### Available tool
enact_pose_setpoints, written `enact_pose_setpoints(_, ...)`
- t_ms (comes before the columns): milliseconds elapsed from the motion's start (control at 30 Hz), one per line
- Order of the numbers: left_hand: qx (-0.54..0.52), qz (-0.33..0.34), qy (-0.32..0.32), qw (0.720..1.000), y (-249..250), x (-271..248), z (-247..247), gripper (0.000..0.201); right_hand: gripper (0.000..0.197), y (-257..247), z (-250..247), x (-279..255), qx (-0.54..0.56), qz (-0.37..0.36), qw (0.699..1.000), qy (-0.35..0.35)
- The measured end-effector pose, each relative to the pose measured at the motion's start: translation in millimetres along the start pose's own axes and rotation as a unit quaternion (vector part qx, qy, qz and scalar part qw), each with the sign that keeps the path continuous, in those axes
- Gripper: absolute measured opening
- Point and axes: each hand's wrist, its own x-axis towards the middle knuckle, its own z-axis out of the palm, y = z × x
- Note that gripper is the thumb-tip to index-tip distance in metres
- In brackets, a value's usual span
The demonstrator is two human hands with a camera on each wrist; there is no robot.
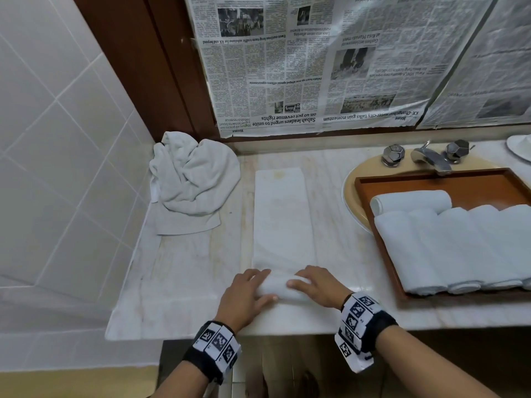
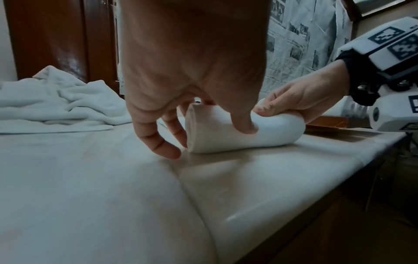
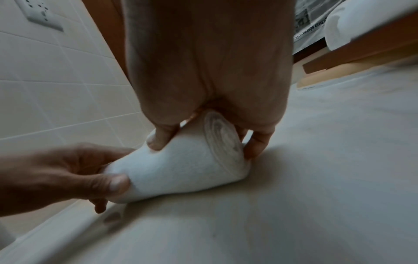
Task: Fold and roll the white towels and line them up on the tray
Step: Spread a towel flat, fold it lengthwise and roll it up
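Observation:
A white towel folded into a long strip [image 1: 283,216] lies on the marble counter, its near end wound into a roll [image 1: 280,288] [image 2: 244,128] [image 3: 181,166]. My left hand [image 1: 247,294] [image 2: 192,80] grips the roll's left end, thumb on the near side and fingers over the top. My right hand [image 1: 316,285] [image 3: 208,71] grips the right end the same way. Right of it, a brown wooden tray [image 1: 431,179] rests over the sink and holds several rolled white towels [image 1: 448,248] side by side, with one more roll [image 1: 411,201] lying crosswise behind them.
A heap of crumpled white towels [image 1: 192,179] sits in the back left corner against the tiled wall. A chrome tap [image 1: 428,158] with two knobs stands behind the tray. Newspaper [image 1: 316,61] covers the wall above. The counter's front edge [image 1: 258,334] runs just under my wrists.

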Motion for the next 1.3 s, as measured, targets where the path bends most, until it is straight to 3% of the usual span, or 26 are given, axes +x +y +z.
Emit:
enact_pose_setpoints(100, -0.033, -0.015, -0.026, 0.999, -0.1, 4.9, 0.6, 0.068, 0.037, -2.0, 4.5, -1.9, -0.08, -0.012, 0.995, 0.05)
enact_pose_setpoints(200, -0.07, -0.03, -0.029, 0.997, 0.7, 12.0, -2.8, 0.066, 0.027, -4.3, 18.1, -6.5, -0.24, -0.081, 0.953, 0.168)
enact_pose_setpoints(267, -0.102, -0.04, -0.02, 0.994, 1.1, 15.9, -3.2, 0.062, 0.024, -3.4, 26.7, -10.9, -0.271, -0.116, 0.934, 0.201)
enact_pose_setpoints(400, -0.142, -0.065, 0.011, 0.988, 5.3, 15.0, 1.1, 0.061, 0.051, 4.7, 28.9, -10.7, -0.261, -0.127, 0.945, 0.148)
enact_pose_setpoints(500, -0.135, -0.039, 0.064, 0.988, 8.0, 6.9, 7.4, 0.061, 0.062, 3.7, 18.8, -4.7, -0.158, -0.095, 0.978, 0.097)
enact_pose_setpoints(633, 0.021, 0.013, 0.102, 0.994, 10.0, -2.0, 11.4, 0.056, 0.046, -2.9, -0.2, 4.0, -0.021, -0.018, 0.999, 0.045)
enact_pose_setpoints(733, 0.026, 0.013, 0.076, 0.997, 9.0, 1.9, 4.9, 0.059, 0.047, -6.7, -11.5, 9.5, -0.007, 0.026, 1.0, -0.005)
enact_pose_setpoints(800, -0.017, -0.003, 0.034, 0.999, 6.8, 9.0, -5.0, 0.059, 0.045, -7.0, -10.6, 6.2, -0.021, 0.033, 0.999, 0.013)
enact_pose_setpoints(867, -0.043, -0.019, 0.001, 0.999, 6.8, 16.8, -15.5, 0.058, 0.05, -6.0, -4.3, -2.1, -0.122, 0.004, 0.987, 0.105)
enact_pose_setpoints(933, -0.059, -0.029, -0.016, 0.998, 7.6, 21.8, -20.3, 0.057, 0.064, -6.5, 3.7, -9.0, -0.224, -0.034, 0.966, 0.128)
enact_pose_setpoints(1033, -0.085, -0.048, -0.033, 0.995, 8.8, 20.7, -16.5, 0.06, 0.066, -5.4, 14.7, -14.4, -0.265, -0.049, 0.959, 0.083)
enact_pose_setpoints(1133, -0.1, -0.049, -0.011, 0.994, 9.7, 9.3, -4.7, 0.059, 0.06, -4.2, 17.0, -15.3, -0.257, -0.052, 0.963, 0.06)
enact_pose_setpoints(1300, 0.031, 0.004, 0.062, 0.998, 18.0, -10.1, 7.9, 0.074, 0.058, -11.3, 3.4, -7.7, -0.182, -0.005, 0.983, -0.034)
